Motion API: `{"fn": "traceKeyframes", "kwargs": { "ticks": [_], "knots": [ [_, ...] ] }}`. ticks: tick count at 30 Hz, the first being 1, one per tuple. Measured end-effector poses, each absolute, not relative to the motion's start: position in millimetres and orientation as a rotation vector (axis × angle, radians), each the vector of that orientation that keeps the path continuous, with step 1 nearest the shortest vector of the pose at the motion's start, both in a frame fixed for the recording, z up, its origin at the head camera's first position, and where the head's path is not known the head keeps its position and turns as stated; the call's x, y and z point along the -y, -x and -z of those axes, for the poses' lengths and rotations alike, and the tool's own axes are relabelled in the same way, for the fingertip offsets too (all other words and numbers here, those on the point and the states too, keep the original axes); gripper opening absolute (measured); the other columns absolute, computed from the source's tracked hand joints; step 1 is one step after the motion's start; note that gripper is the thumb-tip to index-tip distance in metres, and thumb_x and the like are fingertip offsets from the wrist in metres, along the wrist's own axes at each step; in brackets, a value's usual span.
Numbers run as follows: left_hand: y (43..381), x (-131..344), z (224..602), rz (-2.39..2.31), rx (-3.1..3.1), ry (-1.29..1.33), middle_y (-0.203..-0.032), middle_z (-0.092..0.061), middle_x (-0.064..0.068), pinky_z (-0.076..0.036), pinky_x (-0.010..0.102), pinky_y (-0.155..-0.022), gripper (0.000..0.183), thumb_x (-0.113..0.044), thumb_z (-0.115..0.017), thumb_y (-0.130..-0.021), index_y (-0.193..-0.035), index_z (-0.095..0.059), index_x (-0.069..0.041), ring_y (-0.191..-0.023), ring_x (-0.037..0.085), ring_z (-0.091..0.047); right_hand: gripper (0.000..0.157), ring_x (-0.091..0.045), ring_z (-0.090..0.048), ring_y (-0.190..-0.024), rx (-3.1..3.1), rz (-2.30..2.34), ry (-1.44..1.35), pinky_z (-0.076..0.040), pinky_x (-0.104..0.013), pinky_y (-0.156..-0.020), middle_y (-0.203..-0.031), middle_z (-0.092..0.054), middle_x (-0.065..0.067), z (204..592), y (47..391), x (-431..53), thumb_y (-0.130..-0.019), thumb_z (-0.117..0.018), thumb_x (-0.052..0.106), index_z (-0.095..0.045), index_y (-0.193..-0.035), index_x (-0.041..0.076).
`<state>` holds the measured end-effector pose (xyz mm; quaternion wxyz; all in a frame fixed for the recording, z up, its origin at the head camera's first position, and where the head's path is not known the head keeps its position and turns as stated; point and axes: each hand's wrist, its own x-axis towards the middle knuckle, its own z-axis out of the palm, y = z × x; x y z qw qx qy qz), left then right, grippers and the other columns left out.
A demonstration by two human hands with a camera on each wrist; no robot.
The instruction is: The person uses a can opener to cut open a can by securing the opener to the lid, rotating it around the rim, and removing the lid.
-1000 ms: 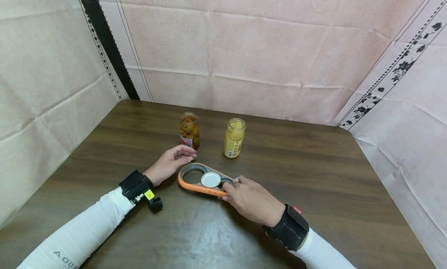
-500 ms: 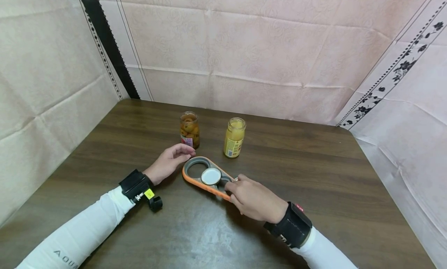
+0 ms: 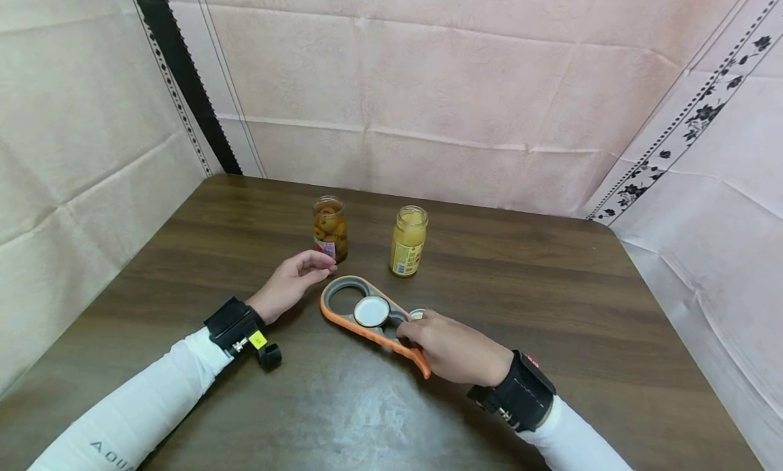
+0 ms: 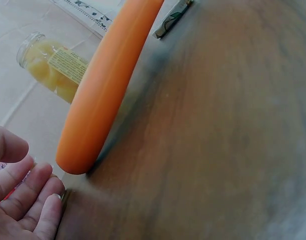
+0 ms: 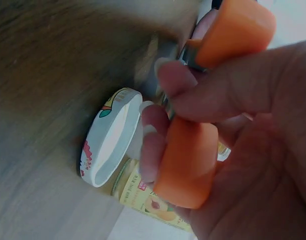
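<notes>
My right hand (image 3: pixel 457 347) grips an orange and grey jar opener (image 3: pixel 342 319) by its handle end, thumb and fingers curled between and round the orange arms (image 5: pixel 189 165). A white lid (image 3: pixel 371 311) sits at the opener's middle; whether the opener clamps it cannot be told. Next to my right fingers a second, printed white lid (image 5: pixel 110 137) shows, partly hidden from the head view. My left hand (image 3: pixel 293 284) holds nothing, its fingers loosely bent beside an uncapped jar of brown-orange round pieces (image 3: pixel 330 228). Contact with that jar is unclear.
An uncapped jar with yellow contents (image 3: pixel 408 243) stands upright to the right of the brown-orange one. Both stand on a dark wooden table (image 3: pixel 550 287). Pale cloth (image 3: pixel 453 90) hangs behind and at both sides.
My right hand has shifted slightly right and down. The opener has tilted, its lower orange arm's end now showing below the hand. My left hand has drawn slightly left.
</notes>
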<state>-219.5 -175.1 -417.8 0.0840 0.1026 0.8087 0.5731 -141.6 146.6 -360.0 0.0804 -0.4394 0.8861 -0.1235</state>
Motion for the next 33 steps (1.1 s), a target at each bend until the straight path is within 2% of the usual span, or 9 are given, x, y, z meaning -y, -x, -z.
{"fn": "traceKeyframes", "kwargs": {
  "ticks": [5, 9, 15, 21, 33],
  "knots": [
    [218.4, 174.5, 416.4, -1.704, -2.416, -0.291, -0.135, -0.062, 0.015, -0.041, 0.051, -0.114, 0.028, -0.018, -0.052, -0.107, -0.132, -0.056, -0.006, -0.129, 0.030, -0.055, 0.013, -0.007, -0.048, -0.074, -2.625, 0.408, 1.305, -0.043, -0.019, -0.065, -0.077, -0.050, 0.009, 363.3, 142.3, -144.9, -0.097, -0.063, 0.006, -0.059, -0.096, 0.018],
    [218.4, 173.7, 416.5, -1.698, -2.422, -0.295, -0.135, -0.062, 0.015, -0.041, 0.051, -0.113, 0.028, -0.018, -0.052, -0.107, -0.132, -0.056, -0.007, -0.129, 0.031, -0.055, 0.018, -0.008, -0.048, -0.075, -2.640, 0.418, 1.321, -0.042, -0.019, -0.066, -0.076, -0.048, 0.009, 365.7, 141.7, -144.0, -0.098, -0.059, 0.004, -0.057, -0.091, 0.020],
    [218.4, 173.0, 417.1, -1.695, -2.424, -0.297, -0.134, -0.061, 0.015, -0.042, 0.051, -0.113, 0.028, -0.018, -0.053, -0.106, -0.132, -0.057, -0.007, -0.128, 0.031, -0.056, 0.023, -0.009, -0.045, -0.076, -2.673, 0.362, 1.343, -0.038, -0.019, -0.065, -0.075, -0.045, 0.010, 369.0, 141.7, -141.8, -0.095, -0.058, 0.001, -0.056, -0.087, 0.023],
    [217.9, 173.0, 416.8, -1.694, -2.423, -0.302, -0.133, -0.062, 0.015, -0.043, 0.048, -0.111, 0.028, -0.019, -0.054, -0.106, -0.131, -0.057, -0.007, -0.126, 0.030, -0.056, 0.023, -0.007, -0.048, -0.077, -2.650, 0.380, 1.392, -0.040, -0.018, -0.066, -0.079, -0.048, 0.012, 372.9, 143.1, -139.0, -0.090, -0.059, 0.000, -0.057, -0.085, 0.023],
    [218.5, 173.9, 416.7, -1.690, -2.426, -0.291, -0.133, -0.062, 0.015, -0.044, 0.047, -0.110, 0.029, -0.019, -0.054, -0.106, -0.131, -0.057, -0.007, -0.126, 0.030, -0.056, 0.018, -0.004, -0.051, -0.080, -2.651, 0.397, 1.433, -0.046, -0.020, -0.071, -0.083, -0.054, 0.013, 375.1, 143.0, -137.6, -0.097, -0.058, 0.005, -0.063, -0.090, 0.021]
  ]
}}
